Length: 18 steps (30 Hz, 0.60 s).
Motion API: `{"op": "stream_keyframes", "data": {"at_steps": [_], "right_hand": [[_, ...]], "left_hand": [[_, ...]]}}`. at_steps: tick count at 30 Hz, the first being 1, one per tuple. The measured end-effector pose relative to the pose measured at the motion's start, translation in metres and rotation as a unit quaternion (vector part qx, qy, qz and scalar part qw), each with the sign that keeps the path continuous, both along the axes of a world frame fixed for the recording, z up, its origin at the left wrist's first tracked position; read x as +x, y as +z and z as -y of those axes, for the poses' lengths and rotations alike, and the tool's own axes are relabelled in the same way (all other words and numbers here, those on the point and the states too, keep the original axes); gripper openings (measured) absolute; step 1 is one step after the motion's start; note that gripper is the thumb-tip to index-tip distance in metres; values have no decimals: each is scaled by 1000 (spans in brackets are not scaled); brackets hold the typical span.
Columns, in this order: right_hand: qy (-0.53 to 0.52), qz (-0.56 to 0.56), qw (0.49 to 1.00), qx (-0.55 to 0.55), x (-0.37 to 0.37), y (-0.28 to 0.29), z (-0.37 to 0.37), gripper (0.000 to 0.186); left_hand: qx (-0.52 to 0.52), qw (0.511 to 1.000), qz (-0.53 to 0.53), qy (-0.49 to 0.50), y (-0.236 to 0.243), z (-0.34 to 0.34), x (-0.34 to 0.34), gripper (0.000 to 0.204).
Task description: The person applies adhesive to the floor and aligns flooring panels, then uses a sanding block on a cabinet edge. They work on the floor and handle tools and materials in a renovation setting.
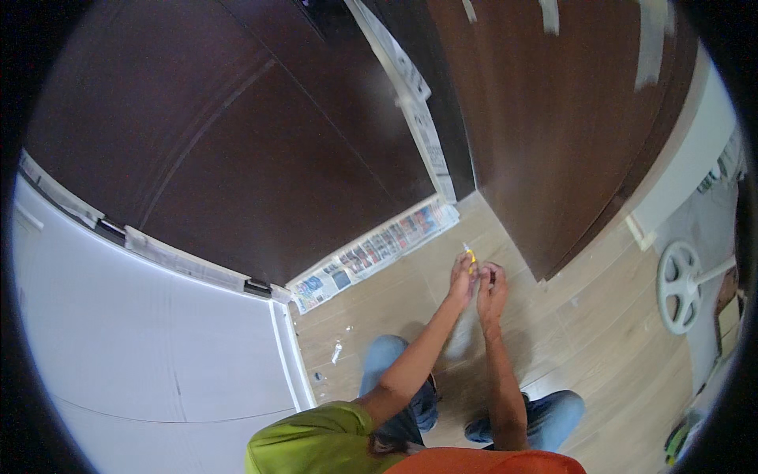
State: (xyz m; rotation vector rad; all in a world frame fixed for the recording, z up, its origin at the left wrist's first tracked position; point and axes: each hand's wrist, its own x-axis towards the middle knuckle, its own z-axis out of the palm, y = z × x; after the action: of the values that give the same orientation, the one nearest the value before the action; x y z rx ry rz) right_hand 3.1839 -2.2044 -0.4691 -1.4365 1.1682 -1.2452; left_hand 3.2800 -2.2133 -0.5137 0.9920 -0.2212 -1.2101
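Observation:
In front of my knees, both hands are held close together over the wood-look floor. My left hand (461, 278) is closed round a slim yellow object with a pale tip (471, 257), which points up and away from me. Its exact kind is too small to tell. Just to the right, my right hand (491, 291) has its fingers curled in a pinch beside the yellow object. What they grip, if anything, cannot be made out. Below the hands is a pale, blurred patch whose nature is unclear.
A dark brown door (316, 158) stands ahead, edged with newspaper (379, 254) along its bottom. Another dark panel (553, 134) with pale tape strips rises at the right. A white wall (158, 340) is at left. Scraps (337, 351) lie on the floor; a grey-white wheel-shaped base (680, 286) stands far right.

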Motion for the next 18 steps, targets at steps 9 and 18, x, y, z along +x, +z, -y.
{"op": "stream_keyframes", "data": {"at_steps": [9, 18], "right_hand": [[159, 90, 980, 77, 70, 238, 30, 27], [319, 385, 826, 261, 218, 542, 125, 44]], "left_hand": [[-28, 921, 363, 142, 391, -8, 105, 26], [-267, 702, 617, 234, 808, 99, 226, 22]]}}
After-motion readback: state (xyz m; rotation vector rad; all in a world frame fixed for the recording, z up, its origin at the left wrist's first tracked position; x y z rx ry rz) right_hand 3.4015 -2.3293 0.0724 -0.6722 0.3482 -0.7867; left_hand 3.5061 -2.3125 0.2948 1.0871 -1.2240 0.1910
